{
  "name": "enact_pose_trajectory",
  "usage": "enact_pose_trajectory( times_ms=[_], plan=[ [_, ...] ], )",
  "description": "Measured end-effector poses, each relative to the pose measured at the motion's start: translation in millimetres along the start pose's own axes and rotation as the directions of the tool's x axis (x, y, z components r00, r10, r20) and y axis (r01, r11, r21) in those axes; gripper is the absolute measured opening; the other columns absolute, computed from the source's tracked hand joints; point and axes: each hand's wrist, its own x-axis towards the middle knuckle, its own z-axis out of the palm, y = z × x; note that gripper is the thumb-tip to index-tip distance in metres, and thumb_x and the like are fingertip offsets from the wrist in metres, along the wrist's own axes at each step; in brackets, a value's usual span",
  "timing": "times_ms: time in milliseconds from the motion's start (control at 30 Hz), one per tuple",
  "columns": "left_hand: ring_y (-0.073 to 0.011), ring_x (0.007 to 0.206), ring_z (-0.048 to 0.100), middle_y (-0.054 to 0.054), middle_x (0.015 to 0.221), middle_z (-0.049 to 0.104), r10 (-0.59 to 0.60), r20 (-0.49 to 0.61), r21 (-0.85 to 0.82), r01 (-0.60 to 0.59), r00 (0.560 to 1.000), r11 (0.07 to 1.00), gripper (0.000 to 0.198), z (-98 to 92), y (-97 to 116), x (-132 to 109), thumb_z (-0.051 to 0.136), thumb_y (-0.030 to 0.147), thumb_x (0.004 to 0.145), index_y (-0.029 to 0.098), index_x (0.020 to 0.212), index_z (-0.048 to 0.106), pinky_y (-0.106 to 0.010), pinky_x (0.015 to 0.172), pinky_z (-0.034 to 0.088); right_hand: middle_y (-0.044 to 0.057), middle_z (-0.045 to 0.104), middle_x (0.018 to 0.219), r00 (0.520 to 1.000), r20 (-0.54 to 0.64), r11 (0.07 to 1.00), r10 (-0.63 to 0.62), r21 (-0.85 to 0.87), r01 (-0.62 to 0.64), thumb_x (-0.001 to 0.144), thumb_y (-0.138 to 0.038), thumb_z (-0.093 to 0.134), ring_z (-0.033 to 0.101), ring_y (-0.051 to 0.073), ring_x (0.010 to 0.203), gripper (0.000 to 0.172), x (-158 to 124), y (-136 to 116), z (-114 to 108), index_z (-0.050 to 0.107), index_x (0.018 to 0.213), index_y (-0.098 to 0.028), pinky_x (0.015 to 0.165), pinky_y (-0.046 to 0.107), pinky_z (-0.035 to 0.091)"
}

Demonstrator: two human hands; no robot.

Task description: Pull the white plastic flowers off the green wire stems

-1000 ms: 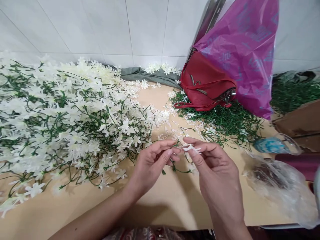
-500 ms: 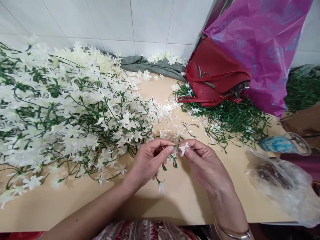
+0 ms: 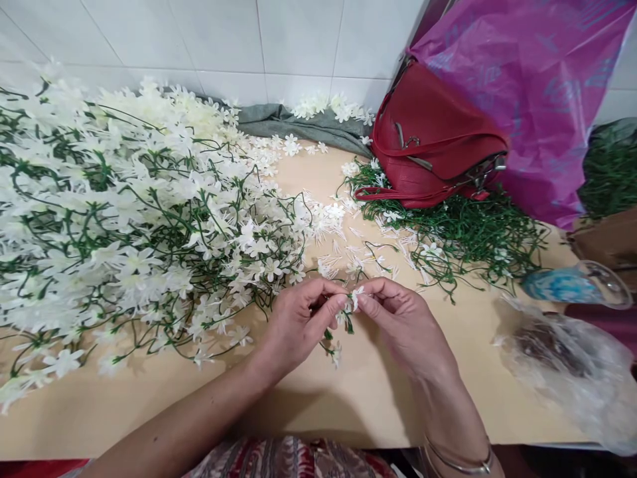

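Over the front middle of the table, my left hand (image 3: 306, 318) pinches a green artificial flower stem (image 3: 350, 326) between thumb and forefinger. Its other branches hang below the fingers, with small white petals on some. My right hand (image 3: 403, 325) is closed on a small white artificial flower (image 3: 356, 297), held at the stem's tip right beside the left fingertips. Whether the flower is seated on the stem I cannot tell. Left of my hands spreads a big heap of white flowers on green stems (image 3: 149, 219).
Loose white flower parts (image 3: 343, 249) lie beyond my hands. A red handbag (image 3: 438, 139) rests on bare green stems (image 3: 478, 232), beside a purple plastic bag (image 3: 537, 86). At right are a blue-and-clear cup (image 3: 567, 284) and a clear plastic bag (image 3: 572, 372). A tiled wall (image 3: 298, 40) stands behind.
My right hand has moved left, bringing the white flower from slightly apart up to the stem tip at my left fingers. The hanging branches have swung a little to the right.
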Motion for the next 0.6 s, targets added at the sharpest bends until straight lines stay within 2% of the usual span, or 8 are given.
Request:
enact_pose_trajectory(
  times_ms=[100, 267, 600],
  plan=[
    [-0.0121, 0.060, 0.064, 0.000, 0.067, 0.072, -0.016, 0.011, 0.028, 0.015, 1.000, 0.999, 0.021, 1.0, -3.9, 0.0, 0.058, 0.032, 0.102, 0.018, 0.092, 0.070, -0.023, 0.063, 0.048, 0.001, 0.068, 0.072, 1.000, -0.009, 0.998, -0.026, -0.053, 0.026, 0.076, -0.049, 0.086, 0.056, 0.016, 0.068, 0.030, 0.0, 2.8, 2.4, 0.074, 0.076, -0.020, 0.066, 0.031, 0.046],
    [-0.0124, 0.063, 0.067, -0.002, 0.073, 0.074, -0.068, 0.027, -0.035, 0.069, 0.997, 0.997, 0.024, 5.6, -14.8, 0.8, 0.057, 0.035, 0.103, 0.017, 0.090, 0.067, -0.021, 0.060, 0.049, 0.001, 0.067, 0.071, 0.997, -0.023, 0.995, -0.071, -0.078, 0.069, 0.079, -0.044, 0.082, 0.055, 0.016, 0.066, 0.025, 1.1, 7.8, 5.1, 0.073, 0.075, -0.021, 0.064, 0.031, 0.047],
    [-0.0134, 0.068, 0.072, -0.002, 0.077, 0.076, -0.040, 0.001, -0.082, 0.039, 0.999, 0.996, 0.023, 7.9, -21.4, 2.6, 0.056, 0.035, 0.103, 0.018, 0.091, 0.066, -0.023, 0.064, 0.055, 0.002, 0.072, 0.073, 0.993, -0.004, 0.992, -0.120, -0.050, 0.120, 0.081, -0.039, 0.081, 0.061, 0.016, 0.067, 0.021, 4.9, 12.1, 9.4, 0.073, 0.075, -0.021, 0.066, 0.031, 0.050]
  ],
)
